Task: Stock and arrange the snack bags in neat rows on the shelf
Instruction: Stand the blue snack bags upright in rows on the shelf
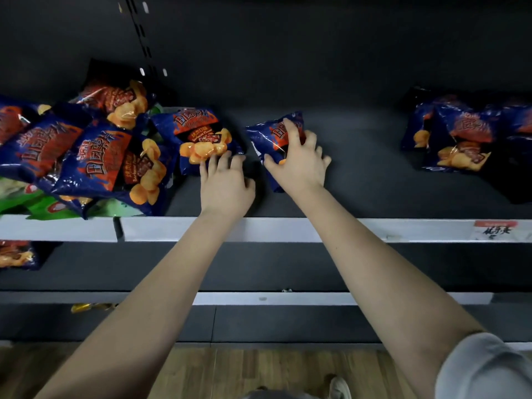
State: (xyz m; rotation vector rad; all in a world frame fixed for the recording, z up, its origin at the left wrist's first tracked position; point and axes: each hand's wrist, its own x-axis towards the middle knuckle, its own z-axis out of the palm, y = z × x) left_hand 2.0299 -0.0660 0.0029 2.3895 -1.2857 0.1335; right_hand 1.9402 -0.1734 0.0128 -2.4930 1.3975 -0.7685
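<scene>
The dark shelf (359,180) runs the full width of the view, with a white front strip (288,228) along its near edge. A lower shelf (259,266) sits beneath it, and a wooden floor (259,370) lies below that.

At the shelf's left end, a loose pile of blue chip bags (95,156) lies tilted and overlapping. It reaches from the back wall to the front edge, with green bags (46,205) under it at the front-left corner. Towards the right end, a smaller cluster of blue bags (460,133) sits near the back, well apart from the pile.

Just beside the pile's right edge, a single bag (198,133) lies face up in the middle depth of the shelf. To its right, with a narrow gap between them, lies the held bag (267,133), tilted, about mid-shelf.

The right hand (302,165) lies over this bag. Its fingers (288,125) are spread and bent down across the front, and the thumb is against the bag's lower left edge, so it grips the bag. The left hand (226,188) is flat and relaxed, palm down. Its nearly straight fingertips (221,161) touch the single bag's near edge, and it holds nothing.

A price label (498,230) is fixed to the strip near its right end.
</scene>
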